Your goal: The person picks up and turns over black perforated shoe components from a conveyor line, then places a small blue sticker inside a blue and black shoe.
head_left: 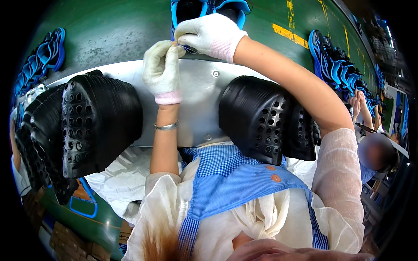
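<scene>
My left hand (pixel 162 69), in a white knit glove with a pink cuff, is raised over the far edge of the metal ledge, its thumb and fingers pinched together. My right hand (pixel 211 35), gloved the same way, reaches across from the right, and its closed fingertips meet those of the left. A thin thread-like strand (pixel 190 49) shows at the fingertips, below my right fingers. Whatever else sits in the pinch is too small to make out. Just beyond my hands stands a pair of black and blue shoes (pixel 239 13), partly cut off by the view's upper edge.
Black moulded pieces with rows of holes stand at the left (pixel 102 122) and right (pixel 252 117) of the metal ledge (pixel 198 104). Rows of blue shoes lie on the green surface, left (pixel 45 58) and right (pixel 331 65). A co-worker (pixel 370 167) is at the right.
</scene>
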Available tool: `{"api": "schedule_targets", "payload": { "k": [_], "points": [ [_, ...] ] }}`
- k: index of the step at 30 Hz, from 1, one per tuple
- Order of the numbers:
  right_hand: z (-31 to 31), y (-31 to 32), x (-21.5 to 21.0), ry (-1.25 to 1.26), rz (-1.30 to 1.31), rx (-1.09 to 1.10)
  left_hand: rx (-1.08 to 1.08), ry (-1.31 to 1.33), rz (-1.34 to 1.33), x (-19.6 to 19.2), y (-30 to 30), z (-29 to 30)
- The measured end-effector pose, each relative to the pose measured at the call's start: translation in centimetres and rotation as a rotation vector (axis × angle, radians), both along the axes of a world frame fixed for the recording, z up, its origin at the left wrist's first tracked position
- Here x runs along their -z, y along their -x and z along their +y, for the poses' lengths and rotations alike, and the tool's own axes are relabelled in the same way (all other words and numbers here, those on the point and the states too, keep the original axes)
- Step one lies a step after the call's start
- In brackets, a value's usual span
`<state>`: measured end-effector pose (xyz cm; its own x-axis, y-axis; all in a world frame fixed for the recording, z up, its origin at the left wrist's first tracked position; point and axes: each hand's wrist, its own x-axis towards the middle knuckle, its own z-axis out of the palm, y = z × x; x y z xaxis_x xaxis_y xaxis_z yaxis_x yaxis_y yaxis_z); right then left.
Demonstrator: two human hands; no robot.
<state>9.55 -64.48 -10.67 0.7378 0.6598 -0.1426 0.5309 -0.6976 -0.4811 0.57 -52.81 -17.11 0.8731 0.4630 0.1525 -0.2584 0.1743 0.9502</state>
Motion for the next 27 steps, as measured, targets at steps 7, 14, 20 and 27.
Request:
{"api": "schedule_targets", "payload": {
  "k": [7,14,20,27],
  "points": [
    [0.7,1.3,-1.5,0.156,-0.244,0.058,-0.012,0.022,0.095,0.2,0.1,0.5],
    [1.0,1.4,-1.9,0.272,-0.401,-0.019,-0.031,-0.052,0.153,0.3,0.1,0.8],
    [0.2,-0.8,0.0,0.077,-0.136,-0.045,0.029,-0.115,0.181,1.5,-0.7,0.5],
    [-4.1,0.1,-0.9,0.277,-0.25,-0.092,0.175,0.006,0.202,0.1,-1.8,-1.1]
  ]
}}
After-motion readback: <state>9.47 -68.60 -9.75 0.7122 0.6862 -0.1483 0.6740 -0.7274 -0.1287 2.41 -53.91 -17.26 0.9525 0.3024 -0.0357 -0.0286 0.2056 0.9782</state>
